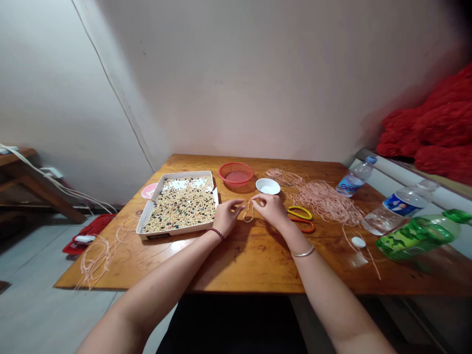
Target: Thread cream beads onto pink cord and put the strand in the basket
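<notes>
A short string of cream beads hangs in a loop between my two hands, just above the wooden table. My left hand, with a dark red bead bracelet at the wrist, pinches one side of it with thumb and fingertips. On the other side my right hand, wearing a silver bangle, is closed on the string's upper end. Left of my hands lies a white tray holding many cream beads mixed with dark and coloured ones. Beside my right hand rest a yellow loop and an orange loop, partly hidden.
Behind my hands stand a red basket and a white bowl. Pink cord is heaped to the right, with more cord at the left edge. Several bottles and a white cap are at the right.
</notes>
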A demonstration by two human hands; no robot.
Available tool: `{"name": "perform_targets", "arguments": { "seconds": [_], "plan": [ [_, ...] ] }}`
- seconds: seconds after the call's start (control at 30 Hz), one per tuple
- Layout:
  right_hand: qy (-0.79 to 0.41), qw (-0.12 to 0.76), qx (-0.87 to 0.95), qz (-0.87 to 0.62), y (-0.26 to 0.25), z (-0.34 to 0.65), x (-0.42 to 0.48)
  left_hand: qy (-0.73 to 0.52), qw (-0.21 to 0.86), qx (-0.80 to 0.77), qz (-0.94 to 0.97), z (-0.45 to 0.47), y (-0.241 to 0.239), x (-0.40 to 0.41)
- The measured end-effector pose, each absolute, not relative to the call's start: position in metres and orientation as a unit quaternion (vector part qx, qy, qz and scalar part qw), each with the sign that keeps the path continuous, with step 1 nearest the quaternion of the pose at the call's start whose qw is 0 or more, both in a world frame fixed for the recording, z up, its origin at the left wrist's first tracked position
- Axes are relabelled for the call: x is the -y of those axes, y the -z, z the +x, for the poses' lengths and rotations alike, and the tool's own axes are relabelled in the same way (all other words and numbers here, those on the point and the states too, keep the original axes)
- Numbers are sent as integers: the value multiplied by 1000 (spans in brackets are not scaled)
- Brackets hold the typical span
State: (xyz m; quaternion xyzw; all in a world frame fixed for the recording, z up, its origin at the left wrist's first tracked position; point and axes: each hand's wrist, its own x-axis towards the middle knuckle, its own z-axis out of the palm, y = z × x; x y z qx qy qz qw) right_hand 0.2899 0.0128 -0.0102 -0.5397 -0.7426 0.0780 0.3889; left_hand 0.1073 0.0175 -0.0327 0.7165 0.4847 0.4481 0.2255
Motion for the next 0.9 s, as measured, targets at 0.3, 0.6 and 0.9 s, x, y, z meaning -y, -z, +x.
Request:
{"name": "perform_targets", "arguments": {
  "seconds": [0.3, 0.6, 0.9],
  "plan": [
    [-62, 371, 745, -551, 10, 289, -11, -449, 165, -477, 737, 105, 33, -19],
    [-53, 371, 738, -562, 7, 291, -11, -466, 148, -485, 725, 102, 29, -21],
    [-99, 330, 757, -555, 10, 291, -10, -468, 142, -483, 726, 101, 29, -22]
  ]
}}
